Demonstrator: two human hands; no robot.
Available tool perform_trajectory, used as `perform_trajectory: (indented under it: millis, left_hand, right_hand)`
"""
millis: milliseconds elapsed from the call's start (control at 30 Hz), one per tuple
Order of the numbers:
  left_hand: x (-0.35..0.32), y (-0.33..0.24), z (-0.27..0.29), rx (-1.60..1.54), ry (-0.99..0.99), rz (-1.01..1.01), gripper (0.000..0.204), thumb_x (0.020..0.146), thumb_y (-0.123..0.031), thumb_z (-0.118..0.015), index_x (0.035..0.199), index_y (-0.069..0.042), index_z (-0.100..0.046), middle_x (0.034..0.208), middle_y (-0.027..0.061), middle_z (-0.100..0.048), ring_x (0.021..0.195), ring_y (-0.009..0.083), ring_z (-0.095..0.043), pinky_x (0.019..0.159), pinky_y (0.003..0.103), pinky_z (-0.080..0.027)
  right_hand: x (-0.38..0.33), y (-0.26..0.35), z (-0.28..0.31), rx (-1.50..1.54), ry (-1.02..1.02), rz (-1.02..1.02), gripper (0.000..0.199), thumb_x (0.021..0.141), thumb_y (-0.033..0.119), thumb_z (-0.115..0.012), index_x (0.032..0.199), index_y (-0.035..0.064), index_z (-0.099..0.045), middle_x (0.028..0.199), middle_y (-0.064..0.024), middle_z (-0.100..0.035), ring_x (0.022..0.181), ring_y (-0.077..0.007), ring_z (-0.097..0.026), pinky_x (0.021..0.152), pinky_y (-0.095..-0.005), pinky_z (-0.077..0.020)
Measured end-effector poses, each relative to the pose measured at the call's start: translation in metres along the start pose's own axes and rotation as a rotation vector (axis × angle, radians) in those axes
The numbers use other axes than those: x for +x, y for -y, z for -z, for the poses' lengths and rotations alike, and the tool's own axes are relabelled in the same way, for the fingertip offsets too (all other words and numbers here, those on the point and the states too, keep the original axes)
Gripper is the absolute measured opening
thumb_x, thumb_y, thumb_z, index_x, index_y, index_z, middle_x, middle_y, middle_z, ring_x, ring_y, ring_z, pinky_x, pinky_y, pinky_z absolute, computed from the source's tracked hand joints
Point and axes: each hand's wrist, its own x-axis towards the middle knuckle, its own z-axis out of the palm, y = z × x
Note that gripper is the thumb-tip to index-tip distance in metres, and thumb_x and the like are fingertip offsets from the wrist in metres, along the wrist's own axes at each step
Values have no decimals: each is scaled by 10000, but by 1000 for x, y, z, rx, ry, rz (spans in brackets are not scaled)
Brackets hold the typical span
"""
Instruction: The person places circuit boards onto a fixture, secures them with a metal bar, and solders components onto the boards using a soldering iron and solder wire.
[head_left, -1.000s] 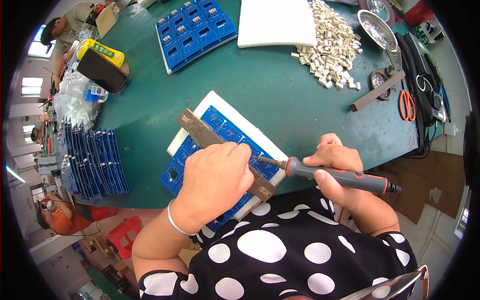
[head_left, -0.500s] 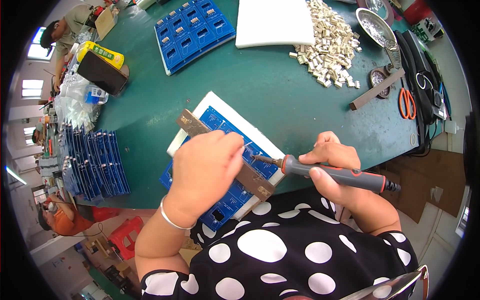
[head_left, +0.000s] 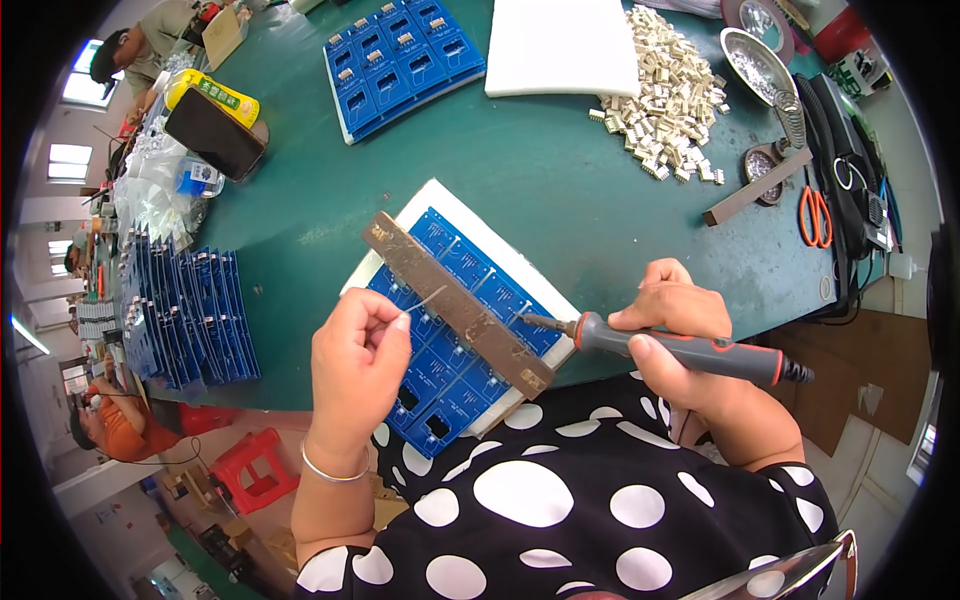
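A blue circuit board panel (head_left: pixel 432 372) lies tilted on a white foam pad (head_left: pixel 428 197) at the table's near edge. Across the panel rests a worn brown bar (head_left: pixel 462 310). My right hand (head_left: pixel 682 312) is closed around a grey and orange soldering iron (head_left: pixel 700 357), whose tip meets the panel's right part, just beyond the bar. Between thumb and forefinger, my left hand (head_left: pixel 355 362) pinches a thin silvery solder wire (head_left: pixel 428 298). The wire's free end reaches over the bar, away from the iron tip. Whether the tip touches a pin is too small to tell.
Upright blue boards (head_left: pixel 190 315) stand in rows at left, near a phone (head_left: pixel 215 132) and a yellow-labelled bottle (head_left: pixel 235 100). Farther back are another board panel (head_left: pixel 400 65), white foam (head_left: pixel 562 50) and piled cream connectors (head_left: pixel 665 95). Orange-handled scissors (head_left: pixel 815 217) and an iron stand (head_left: pixel 765 165) lie right.
My left hand has drawn back left and toward me, taking the solder wire off the iron tip and uncovering the bar and panel. The iron stays at nearly the same spot.
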Motion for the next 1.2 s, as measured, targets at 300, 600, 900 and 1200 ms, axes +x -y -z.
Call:
perform_trajectory:
  millis: [300,600,900,1200]
  left_hand:
    - [6,-25,-28,433,152,-366,105,716,-62,-647,739,-78,-546,682,76,-588,594,280,-573,534,370,-458]
    - [10,-25,-32,530,185,-429,114,726,-71,-644,732,-79,-531,672,70,-571,619,268,-601,544,374,-469]
    - [13,-25,-30,524,226,-419,96,734,-71,-633,744,-79,-538,673,76,-574,633,282,-611,553,380,-479]
    - [30,-29,-30,587,370,-404,54,773,-110,-611,774,-63,-586,729,107,-606,670,295,-610,582,366,-479]
  right_hand:
    - [-2,2,-1,28,-43,-50,140,741,100,-647,849,18,-680,760,-75,-691,556,-199,-563,713,-353,-431]
    - [0,-2,-6,30,-21,-45,140,738,94,-652,856,23,-675,770,-74,-697,567,-192,-580,710,-349,-429]
    - [4,1,-3,54,8,-129,229,796,201,-616,862,-10,-673,664,-82,-653,633,-191,-472,696,-337,-411]
    - [20,5,5,16,94,-149,207,768,187,-608,828,2,-678,618,-68,-643,594,-176,-519,728,-338,-415]
